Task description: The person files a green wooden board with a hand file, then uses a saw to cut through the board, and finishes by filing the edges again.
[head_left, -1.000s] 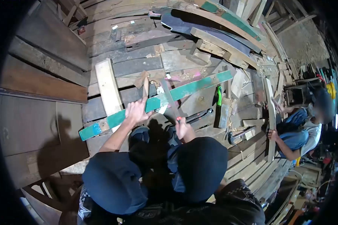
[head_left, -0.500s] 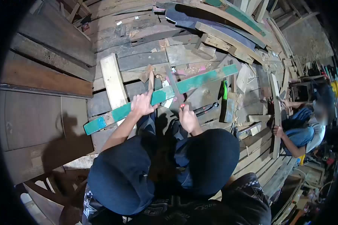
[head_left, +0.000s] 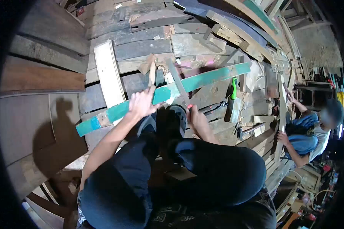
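Note:
A long plank with worn green paint (head_left: 208,79) lies slanting across the floor in front of my feet. My left hand (head_left: 141,103) grips it from above, fingers over its edge. In my right hand (head_left: 198,119) is a hand saw (head_left: 178,81), held by a handle with red at its front. Its long grey blade crosses the plank to the right of my left hand; the teeth are too small to make out. Just beyond my left fingers stands a slim wooden handle (head_left: 152,74). A pale board (head_left: 108,72) runs under the plank's left part.
On the right lie a broad blade with a bright green handle (head_left: 233,89) and a hammer (head_left: 252,129). Stacked timber (head_left: 240,34) fills the far right. Another person (head_left: 313,133) squats there, holding a long board (head_left: 281,114). Wooden panels (head_left: 42,80) stand at left.
My right hand and the saw have shifted slightly right and down in view. My left hand stays on the plank. My knees have moved and the head view has shifted.

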The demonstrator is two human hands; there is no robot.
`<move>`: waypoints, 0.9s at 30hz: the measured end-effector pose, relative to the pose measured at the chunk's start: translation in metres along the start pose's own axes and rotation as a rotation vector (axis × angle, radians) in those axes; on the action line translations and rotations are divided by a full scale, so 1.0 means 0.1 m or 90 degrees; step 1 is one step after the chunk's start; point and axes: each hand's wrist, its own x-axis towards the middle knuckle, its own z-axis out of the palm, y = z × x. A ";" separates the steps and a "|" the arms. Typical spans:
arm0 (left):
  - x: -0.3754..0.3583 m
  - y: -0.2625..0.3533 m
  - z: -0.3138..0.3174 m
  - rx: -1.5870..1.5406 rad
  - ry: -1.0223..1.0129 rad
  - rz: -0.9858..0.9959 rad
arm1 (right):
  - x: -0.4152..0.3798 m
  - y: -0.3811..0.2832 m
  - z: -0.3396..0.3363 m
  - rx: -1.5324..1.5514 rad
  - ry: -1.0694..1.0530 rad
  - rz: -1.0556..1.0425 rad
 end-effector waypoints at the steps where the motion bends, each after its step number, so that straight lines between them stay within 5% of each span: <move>1: -0.01 -0.02 0.04 0.010 -0.012 0.007 | -0.17 0.07 -0.03 0.050 -0.038 0.026; 2: -0.03 -0.03 0.09 0.029 0.031 0.021 | -0.38 0.20 0.04 -0.021 -0.087 0.031; 3: 0.01 -0.04 0.04 0.014 0.005 0.019 | -0.56 0.13 0.00 -0.001 -0.111 0.189; 8: 0.04 -0.04 0.03 -0.003 0.001 0.016 | -0.68 0.18 -0.17 0.016 -0.146 0.142; 11: 0.03 -0.01 -0.03 -0.014 0.003 0.009 | -0.35 0.35 -0.19 0.269 -0.167 -0.016; 14: 0.03 0.02 -0.07 -0.032 0.016 0.019 | -0.11 0.08 -0.51 0.717 -0.398 0.242; 21: 0.02 0.01 -0.06 -0.011 0.032 0.023 | -0.26 0.19 -0.34 1.336 -0.481 0.380; 27: 0.03 -0.02 -0.02 -0.016 0.038 0.028 | -0.28 0.20 -0.16 1.215 -0.298 0.355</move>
